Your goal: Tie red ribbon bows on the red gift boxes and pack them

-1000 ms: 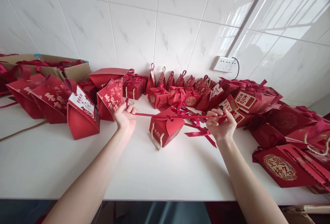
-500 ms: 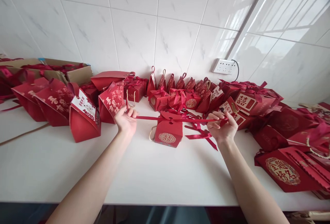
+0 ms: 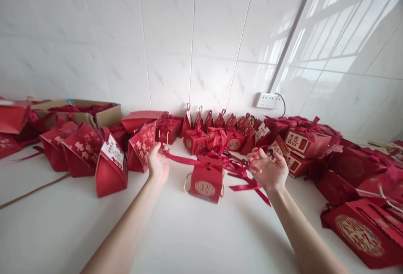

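Observation:
A small red gift box [image 3: 201,175] with a round gold emblem stands upright on the white table, gold cord loops at its sides. A dark red ribbon [image 3: 184,160] runs across the top of this box. At the left, my left hand [image 3: 158,164] is closed on one end of it, and that stretch is raised. My right hand [image 3: 269,169] is turned palm up on the other side, with the other end of the ribbon at its curled fingers and its thumb apart. Loose ribbon pieces [image 3: 248,186] lie on the table beside the box.
Red gift bags [image 3: 111,173] stand on the left, before a cardboard carton [image 3: 108,116] of red items. Rows of small red boxes [image 3: 195,140] line the back. Stacked boxes [image 3: 302,139] and a large box [image 3: 359,232] fill the right. A power strip [image 3: 267,100] is on the tiled wall.
The view has tilted up, so everything sits lower. The ribbon was taut and straight between both hands; now it sags toward the box top. My right hand's fingers have loosened and turned upward.

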`<action>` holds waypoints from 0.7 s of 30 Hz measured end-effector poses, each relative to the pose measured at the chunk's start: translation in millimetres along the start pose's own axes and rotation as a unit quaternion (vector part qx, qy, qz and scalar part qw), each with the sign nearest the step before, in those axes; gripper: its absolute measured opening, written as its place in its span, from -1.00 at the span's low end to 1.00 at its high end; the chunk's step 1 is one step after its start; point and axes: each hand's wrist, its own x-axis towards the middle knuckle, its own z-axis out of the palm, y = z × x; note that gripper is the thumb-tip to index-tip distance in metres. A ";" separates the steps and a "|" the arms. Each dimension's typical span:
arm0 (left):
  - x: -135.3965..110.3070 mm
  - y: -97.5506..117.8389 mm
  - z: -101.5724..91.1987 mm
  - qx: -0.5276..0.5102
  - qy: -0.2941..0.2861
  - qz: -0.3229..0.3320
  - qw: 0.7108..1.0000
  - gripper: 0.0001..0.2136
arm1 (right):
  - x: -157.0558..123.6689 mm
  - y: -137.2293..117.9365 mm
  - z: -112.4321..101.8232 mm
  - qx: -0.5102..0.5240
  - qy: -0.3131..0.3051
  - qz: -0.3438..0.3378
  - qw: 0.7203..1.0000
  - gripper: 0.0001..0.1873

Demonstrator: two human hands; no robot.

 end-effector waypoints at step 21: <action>-36.7 22.8 94.5 0.244 -0.373 0.078 0.892 -0.64 | 6.9 -12.4 118.8 -0.183 -0.227 -0.026 0.956 -0.60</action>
